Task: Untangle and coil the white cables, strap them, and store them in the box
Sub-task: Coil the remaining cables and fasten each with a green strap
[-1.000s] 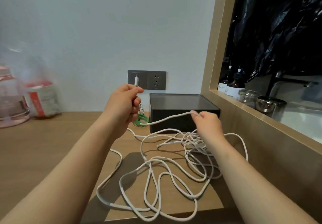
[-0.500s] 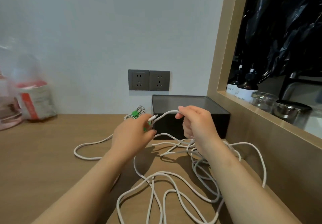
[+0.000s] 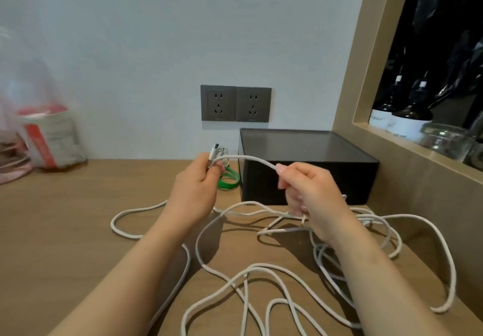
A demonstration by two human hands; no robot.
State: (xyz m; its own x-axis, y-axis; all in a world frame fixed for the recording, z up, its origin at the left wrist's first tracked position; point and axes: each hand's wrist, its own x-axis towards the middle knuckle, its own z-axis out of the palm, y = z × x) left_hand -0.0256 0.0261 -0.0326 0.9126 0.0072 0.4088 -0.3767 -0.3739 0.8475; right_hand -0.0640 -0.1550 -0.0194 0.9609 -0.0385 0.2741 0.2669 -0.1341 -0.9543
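We see the left hand (image 3: 194,194) with its fingers curled round one end of a white cable (image 3: 251,158), the metal plug (image 3: 213,152) standing up above the thumb. The right hand (image 3: 311,194) pinches the same cable between thumb and forefinger, its other fingers bent below. A short arch of cable runs between the two hands, which are held above the bench (image 3: 65,231) in front of the black box (image 3: 300,142). The box stands at the back right corner of the bench, against the wall. More white cable lies in loose, crossing loops (image 3: 261,267) over the right half of the bench, reaching the front edge. Green straps (image 3: 229,180) lie just left of the box near the back edge, partly behind the left hand. A red and white bag (image 3: 49,137) sits at the back left, and two grey sockets (image 3: 235,104) are on the wall above the box
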